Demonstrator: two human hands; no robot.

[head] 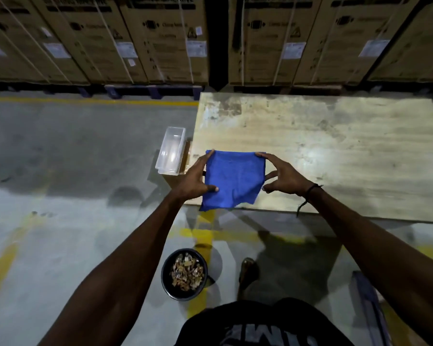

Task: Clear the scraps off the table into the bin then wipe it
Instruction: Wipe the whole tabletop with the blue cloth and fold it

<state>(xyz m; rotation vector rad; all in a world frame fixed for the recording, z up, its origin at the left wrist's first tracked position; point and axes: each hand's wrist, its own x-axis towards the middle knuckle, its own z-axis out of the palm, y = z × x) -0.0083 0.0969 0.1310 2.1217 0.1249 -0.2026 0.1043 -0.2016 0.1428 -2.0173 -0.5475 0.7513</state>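
Nearest on the floor, just short of the counter's near edge, stands the dark round bin (184, 274), already holding a heap of tan scraps (186, 275). No scraps show on the counter (335, 136) itself, so the clearing part looks done and wiping is the step in hand.

Above the near left corner of the counter, the blue cloth (233, 179) is held up between both hands, folded roughly square, its lower edge hanging unevenly past the counter's near edge. The left hand (198, 181) grips the cloth's left side, thumb pressed on its face near the lower left and fingers (209, 154) reaching to the upper left corner. The right hand (283, 177) is spread, one fingertip touching the upper right corner; whether its thumb actually pinches the right edge, I cannot tell.

To wipe well, the cloth should probably be folded into a flat pad first, then laid on the near left corner and pressed with a flat palm, working in overlapping strokes toward the far edge, where the surface looks most stained. Strokes ending at the near left corner would drop any crumbs close to the bin.

Beyond the counter's left edge sits a clear plastic tub (171, 153) on a cardboard box; further back stand stacked cartons (160, 38).
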